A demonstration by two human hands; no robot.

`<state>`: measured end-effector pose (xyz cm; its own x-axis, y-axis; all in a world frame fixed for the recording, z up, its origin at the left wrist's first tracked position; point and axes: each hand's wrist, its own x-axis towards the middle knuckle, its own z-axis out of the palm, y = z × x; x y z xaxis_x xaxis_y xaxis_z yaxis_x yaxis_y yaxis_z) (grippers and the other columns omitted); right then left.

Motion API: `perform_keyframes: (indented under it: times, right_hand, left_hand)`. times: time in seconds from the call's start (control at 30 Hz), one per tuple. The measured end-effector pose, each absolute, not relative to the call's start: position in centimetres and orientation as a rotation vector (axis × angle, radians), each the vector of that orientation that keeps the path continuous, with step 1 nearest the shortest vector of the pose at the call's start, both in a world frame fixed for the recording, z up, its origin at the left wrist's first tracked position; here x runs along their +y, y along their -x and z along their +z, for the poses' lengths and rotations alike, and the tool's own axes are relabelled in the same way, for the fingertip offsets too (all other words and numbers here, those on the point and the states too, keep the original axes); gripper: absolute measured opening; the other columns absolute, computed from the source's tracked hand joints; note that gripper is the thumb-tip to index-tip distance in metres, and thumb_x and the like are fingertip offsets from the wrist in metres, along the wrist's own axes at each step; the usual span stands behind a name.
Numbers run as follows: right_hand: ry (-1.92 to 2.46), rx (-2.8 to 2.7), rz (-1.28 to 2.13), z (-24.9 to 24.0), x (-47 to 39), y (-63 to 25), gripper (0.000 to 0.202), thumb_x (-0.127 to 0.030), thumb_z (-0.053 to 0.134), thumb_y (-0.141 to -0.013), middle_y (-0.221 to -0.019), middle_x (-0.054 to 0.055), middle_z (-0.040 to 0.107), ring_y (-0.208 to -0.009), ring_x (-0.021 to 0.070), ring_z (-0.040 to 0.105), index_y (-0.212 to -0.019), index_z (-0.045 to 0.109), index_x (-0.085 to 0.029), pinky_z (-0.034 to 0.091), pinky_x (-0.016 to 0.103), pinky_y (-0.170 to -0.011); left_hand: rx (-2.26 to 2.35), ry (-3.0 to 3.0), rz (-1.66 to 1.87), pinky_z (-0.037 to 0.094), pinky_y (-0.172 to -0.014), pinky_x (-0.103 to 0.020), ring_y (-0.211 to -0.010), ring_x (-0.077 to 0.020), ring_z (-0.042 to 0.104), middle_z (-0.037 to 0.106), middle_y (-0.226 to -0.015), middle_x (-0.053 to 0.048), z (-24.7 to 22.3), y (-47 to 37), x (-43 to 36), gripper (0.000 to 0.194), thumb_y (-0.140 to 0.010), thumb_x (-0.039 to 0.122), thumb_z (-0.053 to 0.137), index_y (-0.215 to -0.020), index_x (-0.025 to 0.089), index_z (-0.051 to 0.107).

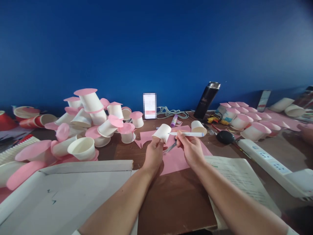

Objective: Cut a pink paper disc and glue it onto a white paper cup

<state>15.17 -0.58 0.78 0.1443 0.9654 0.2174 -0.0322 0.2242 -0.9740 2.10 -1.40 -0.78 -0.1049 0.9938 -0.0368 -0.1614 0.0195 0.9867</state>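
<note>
A white paper cup (pixel 161 132) lies tilted in my left hand (pixel 155 150), whose fingers are closed around its lower side. My right hand (pixel 190 145) grips a white marker (pixel 192 134) close to its tip. The tip points left and is at the cup's side; I cannot tell whether it touches. Beneath both hands is a cut sheet of pink paper (pixel 174 161). A pair of scissors (pixel 170 148) lies on the sheet, partly hidden by my hands. Just behind my right hand another white paper cup (pixel 197 127) rests on its side.
Many paper cups with pink paper discs (pixel 90 101) are heaped at left; more capped cups (pixel 254 130) stand at right. A white box (pixel 80 192), notebook (pixel 241 182), power strip (pixel 266 160), black flask (pixel 206 101), purple glue stick (pixel 174 120) and phone (pixel 149 106) surround my hands.
</note>
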Motion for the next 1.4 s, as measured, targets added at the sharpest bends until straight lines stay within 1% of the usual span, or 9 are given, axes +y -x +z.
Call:
perform_keyframes:
  times: [0.23,0.5,0.63,0.73,0.83,0.93,1.07,1.2,1.4]
  right_hand:
    - [0.892,-0.848,1.386,0.4,-0.3,-14.8,0.026,-0.038,0.075,-0.069,-0.064,-0.002,0.054,-0.052,0.0067,0.04,-0.075,0.066,-0.014,0.034,0.02,-0.048]
    - [0.909,-0.815,1.41,0.4,-0.2,-14.6,0.027,-0.037,0.078,-0.066,-0.065,-0.002,0.053,-0.051,0.0055,0.039,-0.077,0.069,-0.014,0.031,0.02,-0.046]
    - [0.954,-0.946,1.207,0.3,-0.3,-14.9,0.029,-0.043,0.073,-0.071,-0.063,-0.002,0.053,-0.051,0.0075,0.04,-0.079,0.067,-0.016,0.033,0.022,-0.047]
    - [0.973,-1.123,0.961,0.8,-0.8,-14.9,0.027,-0.042,0.066,-0.08,-0.064,-0.002,0.055,-0.052,0.009,0.043,-0.09,0.068,-0.017,0.035,0.023,-0.049]
    - [0.999,-1.294,0.777,1.1,-1.6,-14.6,0.025,-0.039,0.062,-0.084,-0.074,0.001,0.06,-0.056,0.0106,0.048,-0.099,0.068,-0.019,0.039,0.025,-0.052]
    - [1.046,-1.486,0.647,1.0,-2.1,-14.4,0.022,-0.036,0.059,-0.087,-0.09,0.006,0.065,-0.068,0.0146,0.056,-0.099,0.068,-0.02,0.046,0.028,-0.06]
    - [1.105,-1.575,0.46,0.5,-1.7,-14.5,0.021,-0.032,0.056,-0.089,-0.098,0.008,0.067,-0.082,0.0192,0.061,-0.101,0.069,-0.02,0.05,0.032,-0.072]
    - [1.104,-1.535,0.461,0.2,-1.4,-14.8,0.022,-0.033,0.056,-0.089,-0.1,0.008,0.067,-0.085,0.0197,0.063,-0.103,0.068,-0.02,0.051,0.032,-0.072]
    - [1.073,-1.617,0.417,0.6,-1.6,-14.6,0.022,-0.031,0.055,-0.089,-0.097,0.007,0.069,-0.088,0.0206,0.063,-0.103,0.068,-0.02,0.05,0.033,-0.078]
  left_hand:
    - [1.062,-0.924,1.382,0.051,-0.075,-0.03,-0.077,-0.0172,0.064,0.065,-0.083,-0.008,-1.6,-1.9,-1.0,0.026,-0.081,0.039,0.059,-0.083,0.014,0.067]
    - [1.066,-0.963,1.349,0.051,-0.075,-0.03,-0.077,-0.0174,0.065,0.066,-0.082,-0.007,-1.4,-2.0,-1.2,0.025,-0.081,0.039,0.058,-0.084,0.015,0.067]
    - [0.954,-0.849,1.398,0.051,-0.077,-0.03,-0.081,-0.0167,0.062,0.065,-0.087,-0.008,-1.4,-2.1,-1.1,0.024,-0.079,0.037,0.062,-0.085,0.014,0.068]
    - [0.87,-0.718,1.434,0.051,-0.076,-0.029,-0.076,-0.0135,0.059,0.064,-0.087,-0.007,-1.1,-2.1,-1.1,0.022,-0.075,0.033,0.066,-0.081,0.013,0.068]
    - [0.795,-0.645,1.44,0.05,-0.076,-0.027,-0.075,-0.0119,0.058,0.064,-0.089,-0.007,-0.7,-2.2,-1.2,0.02,-0.074,0.031,0.068,-0.082,0.013,0.068]
    - [0.74,-0.654,1.417,0.049,-0.08,-0.028,-0.082,-0.0137,0.06,0.066,-0.095,-0.008,-0.5,-2.2,-1.3,0.021,-0.074,0.031,0.068,-0.086,0.014,0.068]
    - [0.753,-0.659,1.417,0.049,-0.079,-0.028,-0.081,-0.014,0.06,0.066,-0.094,-0.008,-0.6,-2.1,-1.3,0.021,-0.075,0.032,0.067,-0.088,0.015,0.068]
    - [0.762,-0.659,1.43,0.048,-0.078,-0.028,-0.076,-0.0117,0.059,0.066,-0.091,-0.007,-0.7,-2.1,-1.1,0.023,-0.075,0.033,0.068,-0.088,0.014,0.069]
    - [0.78,-0.767,1.419,0.049,-0.081,-0.03,-0.089,-0.0169,0.062,0.068,-0.098,-0.009,-1.0,-2.1,-1.1,0.026,-0.077,0.037,0.066,-0.09,0.015,0.069]
